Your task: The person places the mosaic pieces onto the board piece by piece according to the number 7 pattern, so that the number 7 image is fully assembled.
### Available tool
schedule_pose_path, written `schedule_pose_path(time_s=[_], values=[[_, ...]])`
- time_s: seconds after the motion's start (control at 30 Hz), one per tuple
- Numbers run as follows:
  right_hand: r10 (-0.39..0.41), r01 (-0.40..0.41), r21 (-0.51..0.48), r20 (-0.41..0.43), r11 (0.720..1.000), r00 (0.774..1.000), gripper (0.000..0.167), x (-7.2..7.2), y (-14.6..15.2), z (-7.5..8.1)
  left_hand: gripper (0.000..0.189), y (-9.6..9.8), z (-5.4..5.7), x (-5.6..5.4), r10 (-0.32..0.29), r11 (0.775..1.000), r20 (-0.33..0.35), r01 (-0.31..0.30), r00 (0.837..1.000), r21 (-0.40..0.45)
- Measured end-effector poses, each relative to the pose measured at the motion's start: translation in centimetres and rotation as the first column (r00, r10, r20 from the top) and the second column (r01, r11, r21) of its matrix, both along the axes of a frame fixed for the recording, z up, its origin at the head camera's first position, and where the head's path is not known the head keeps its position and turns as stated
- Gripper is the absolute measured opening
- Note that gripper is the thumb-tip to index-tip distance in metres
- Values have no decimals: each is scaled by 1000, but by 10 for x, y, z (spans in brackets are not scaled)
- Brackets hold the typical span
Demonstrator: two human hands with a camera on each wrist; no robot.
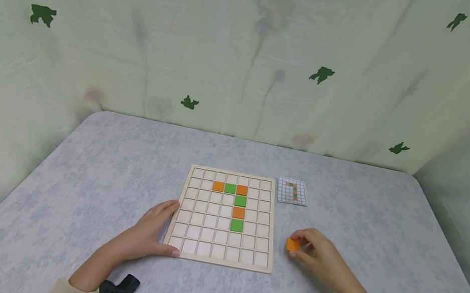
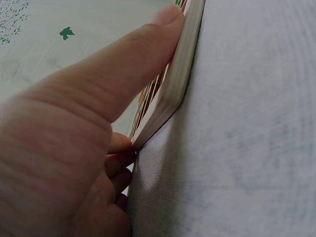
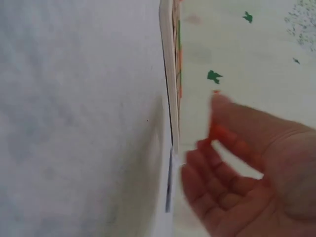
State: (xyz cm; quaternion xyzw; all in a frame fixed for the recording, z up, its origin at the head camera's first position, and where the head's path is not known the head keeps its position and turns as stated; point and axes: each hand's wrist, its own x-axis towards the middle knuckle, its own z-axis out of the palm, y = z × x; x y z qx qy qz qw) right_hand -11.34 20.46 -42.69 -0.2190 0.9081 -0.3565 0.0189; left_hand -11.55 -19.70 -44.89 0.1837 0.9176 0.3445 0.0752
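Note:
A wooden grid board [image 1: 196, 249] lies on the table with orange and green square tiles in some cells. Two orange tiles flank a green tile [image 1: 230, 188] in its upper row; green, orange and green tiles run down below the right one. At the board's near left corner, my left hand [image 1: 149, 232] touches the front edge with the thumb and the left side with the fingers. To the right of the board, my right hand [image 1: 321, 255] pinches an orange tile [image 1: 292, 244] between thumb and fingers, apart from the board. The right wrist view blurs this tile.
A small pattern card [image 1: 292, 191] with a grid and coloured squares lies beside the board's far right corner. Pale curtains [image 1: 230, 54] with green leaf-like shapes rise behind and at the sides of the grey-blue table [image 1: 114, 159].

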Motion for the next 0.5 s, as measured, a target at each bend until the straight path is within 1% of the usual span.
schedule_pose_path(time_s=[0.17, 0.27, 0.37, 0.43, 0.5], values=[[8, -19, -106, -102, 994, 995, 29, -4, -19, 14, 114, 0, 0, 0, 7, 1000, 0, -7, 1000, -7], [19, -42, -172, -134, 984, 991, 28, -7, -33, 18, 114, 0, 1, 0, 7, 1000, 2, -7, 1000, -3], [50, -83, -218, -150, 972, 987, 27, -10, -48, 18, 114, 0, 1, 0, 7, 1000, 5, -7, 1000, 0], [79, -115, -230, -156, 966, 985, 27, -11, -58, 15, 114, 1, 1, 0, 7, 1000, 8, -7, 1000, 3], [106, -138, -236, -143, 962, 984, 26, -12, -68, 11, 114, 1, 1, 0, 7, 1000, 8, -7, 1000, 2]])
